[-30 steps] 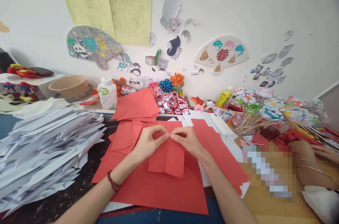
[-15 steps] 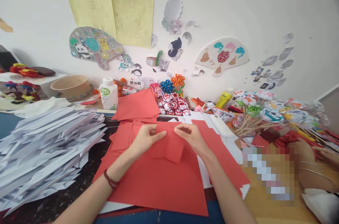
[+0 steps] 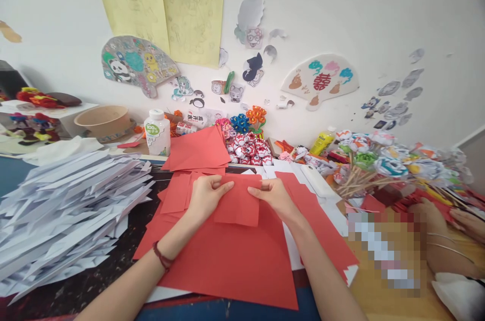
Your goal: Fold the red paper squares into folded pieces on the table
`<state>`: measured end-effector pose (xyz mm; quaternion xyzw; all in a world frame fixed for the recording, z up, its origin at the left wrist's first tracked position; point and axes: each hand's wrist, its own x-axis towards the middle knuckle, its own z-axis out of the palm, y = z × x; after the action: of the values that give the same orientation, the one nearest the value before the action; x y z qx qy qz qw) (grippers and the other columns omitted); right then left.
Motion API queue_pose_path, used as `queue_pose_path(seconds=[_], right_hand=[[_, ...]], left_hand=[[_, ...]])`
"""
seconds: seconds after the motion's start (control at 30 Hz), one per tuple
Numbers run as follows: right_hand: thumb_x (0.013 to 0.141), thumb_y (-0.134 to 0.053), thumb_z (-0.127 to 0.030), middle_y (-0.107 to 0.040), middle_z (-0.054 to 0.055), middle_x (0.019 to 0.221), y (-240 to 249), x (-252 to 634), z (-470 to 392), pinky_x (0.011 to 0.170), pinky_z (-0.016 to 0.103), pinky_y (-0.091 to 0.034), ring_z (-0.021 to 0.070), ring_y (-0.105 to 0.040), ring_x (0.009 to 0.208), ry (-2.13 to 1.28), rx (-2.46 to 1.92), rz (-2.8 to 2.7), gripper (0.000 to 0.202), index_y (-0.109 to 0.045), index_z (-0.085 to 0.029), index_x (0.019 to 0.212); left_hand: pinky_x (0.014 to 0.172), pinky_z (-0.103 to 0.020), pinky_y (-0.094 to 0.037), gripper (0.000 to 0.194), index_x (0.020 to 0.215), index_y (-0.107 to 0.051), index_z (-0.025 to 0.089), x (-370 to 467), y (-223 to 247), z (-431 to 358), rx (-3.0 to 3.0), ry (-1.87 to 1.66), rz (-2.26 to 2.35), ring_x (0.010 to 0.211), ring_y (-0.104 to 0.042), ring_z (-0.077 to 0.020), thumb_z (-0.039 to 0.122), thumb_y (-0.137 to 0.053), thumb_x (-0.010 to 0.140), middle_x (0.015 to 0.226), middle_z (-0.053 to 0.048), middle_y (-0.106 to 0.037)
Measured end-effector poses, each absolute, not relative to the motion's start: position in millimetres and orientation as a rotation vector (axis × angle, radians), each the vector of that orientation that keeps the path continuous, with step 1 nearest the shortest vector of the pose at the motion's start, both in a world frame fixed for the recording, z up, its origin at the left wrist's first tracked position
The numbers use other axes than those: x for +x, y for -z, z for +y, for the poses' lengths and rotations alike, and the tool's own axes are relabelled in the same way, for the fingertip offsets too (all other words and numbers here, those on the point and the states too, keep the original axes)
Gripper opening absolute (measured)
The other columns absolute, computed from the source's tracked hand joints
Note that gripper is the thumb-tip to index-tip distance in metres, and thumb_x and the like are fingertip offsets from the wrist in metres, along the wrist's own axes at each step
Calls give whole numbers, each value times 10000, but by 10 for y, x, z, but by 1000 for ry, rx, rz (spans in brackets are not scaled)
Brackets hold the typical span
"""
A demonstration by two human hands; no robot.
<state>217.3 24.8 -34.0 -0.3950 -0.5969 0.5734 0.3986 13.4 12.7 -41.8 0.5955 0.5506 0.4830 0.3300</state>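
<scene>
A small piece of red paper [image 3: 238, 207] is held up by its upper part, between both hands. My left hand [image 3: 208, 197] pinches it near the left side, thumb in front and fingers behind. On the right side my right hand [image 3: 275, 195] grips it the same way. Beneath lies a large red paper sheet [image 3: 227, 265], flat over some white paper. Smaller red paper pieces [image 3: 176, 194] are spread just left of my left hand. Red sheets with a stepped edge [image 3: 322, 225] lie right of my right forearm.
A tall pile of folded white paper [image 3: 68, 210] fills the left side. A white bottle [image 3: 156, 134] and red paper sheets [image 3: 199, 149] stand and lie behind. Paper flowers on sticks [image 3: 364, 159] crowd the right, where another person's hands [image 3: 435, 230] are at work.
The small red paper has flattened and now faces me more squarely, its lower edge slightly higher. My right hand has shifted a little left; the camera view has moved slightly.
</scene>
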Motion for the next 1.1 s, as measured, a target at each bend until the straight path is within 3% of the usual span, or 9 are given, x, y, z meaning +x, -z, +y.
queue_pose_path(seconds=[0.17, 0.33, 0.4, 0.5, 0.63, 0.7, 0.83, 0.97, 1.1], right_hand=[[697, -752, -459, -739, 123, 905, 358, 2178, 252, 769, 387, -539, 264, -689, 839, -1409, -1006, -1464, 374, -749, -125, 866], [709, -742, -464, -736, 118, 939, 373, 2195, 264, 762, 375, -530, 267, -682, 859, -1352, -986, -1428, 379, -746, -136, 898], [715, -739, -460, -735, 114, 939, 372, 2194, 266, 765, 372, -527, 264, -680, 865, -1358, -981, -1420, 366, -743, -140, 892], [726, -729, -463, -733, 104, 939, 360, 2193, 269, 768, 372, -524, 263, -676, 871, -1328, -993, -1402, 360, -735, -148, 900], [733, -728, -446, -713, 97, 1029, 335, 2188, 263, 805, 368, -515, 265, -653, 951, -1290, -995, -1453, 380, -713, -166, 990], [720, -741, -431, -707, 98, 1048, 332, 2181, 258, 814, 373, -515, 269, -648, 974, -1375, -979, -1516, 400, -707, -168, 1020], [711, -733, -456, -725, 105, 944, 347, 2175, 255, 738, 370, -522, 266, -668, 872, -1402, -1025, -1535, 378, -734, -143, 923], [722, -713, -476, -718, 82, 858, 374, 2201, 277, 653, 315, -492, 215, -648, 754, -1314, -1068, -1528, 374, -733, -138, 881], [683, -725, -513, -623, 26, 595, 404, 2243, 316, 517, 259, -388, 142, -531, 550, -1144, -1194, -1571, 394, -665, -130, 612]], left_hand=[[427, -217, -127, 565, 539, -199, 210, 121, 422, 122, 1501, -1301, 1421, 450, -182, -58, 513, -643, 711, 505, 68, -184], [439, -209, -306, 407, 623, -503, 176, 112, 373, 104, 1458, -1314, 1311, 507, -466, -115, 549, -618, 737, 520, 24, -482], [475, -218, -359, 388, 656, -542, 170, 129, 335, 87, 1469, -1297, 1267, 566, -527, -143, 539, -636, 726, 555, 4, -541], [486, -219, -355, 392, 608, -500, 175, 142, 305, 76, 1505, -1227, 1228, 560, -514, -136, 515, -674, 698, 538, 16, -513], [446, -202, -257, 481, 521, -341, 191, 127, 317, 88, 1500, -1191, 1246, 460, -376, -78, 493, -660, 717, 478, 65, -357], [462, -202, -293, 420, 553, -396, 187, 124, 314, 91, 1456, -1237, 1203, 484, -413, -88, 467, -643, 744, 502, 60, -394], [535, -218, -380, 283, 660, -533, 174, 128, 295, 84, 1485, -1219, 1145, 591, -517, -127, 416, -639, 761, 590, 29, -521], [482, -212, -268, 381, 534, -428, 175, 112, 329, 102, 1628, -1076, 1264, 489, -389, -90, 420, -632, 742, 501, 55, -395], [490, -218, -211, 390, 529, -371, 180, 84, 375, 142, 1680, -1104, 1343, 486, -320, -78, 409, -599, 748, 506, 60, -327]])
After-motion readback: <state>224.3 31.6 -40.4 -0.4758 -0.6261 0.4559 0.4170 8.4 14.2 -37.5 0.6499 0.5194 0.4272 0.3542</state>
